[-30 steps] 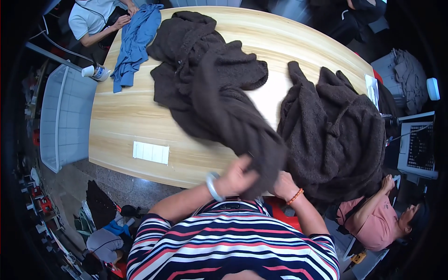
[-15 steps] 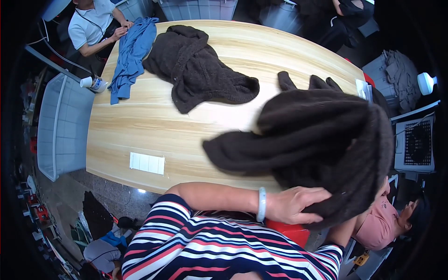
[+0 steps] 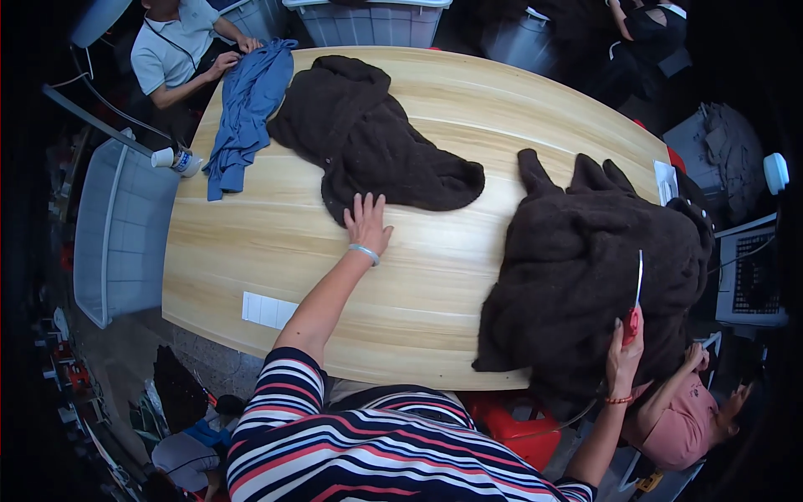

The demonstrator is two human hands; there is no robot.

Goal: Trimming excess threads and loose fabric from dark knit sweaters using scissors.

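Observation:
My left hand (image 3: 366, 227), with a pale bangle at the wrist, has its fingers spread at the near edge of a dark brown fleece garment (image 3: 368, 142). Its fingertips overlap that edge, and nothing is held in it. At the right, my right hand (image 3: 624, 356) is closed round red-handled scissors (image 3: 631, 322), their slim metal blade pointing away from me. Below the scissors lies a second dark brown fleece garment (image 3: 569, 276), spread over the table's right end, part of it hanging past the near edge.
Blue cloth (image 3: 247, 113) lies at the table's far left, in the hands of a seated person (image 3: 180, 50). A white label strip (image 3: 269, 309) rests on the wooden table (image 3: 401, 301). Grey bins (image 3: 125, 226) stand around it. Someone in pink (image 3: 682, 422) sits close at my right, near a red stool (image 3: 523, 431).
The right-hand garment, lifted and blurred before, now lies on the table. My left hand has let it go and reached forward left to the other garment. Scissors now show in my right hand.

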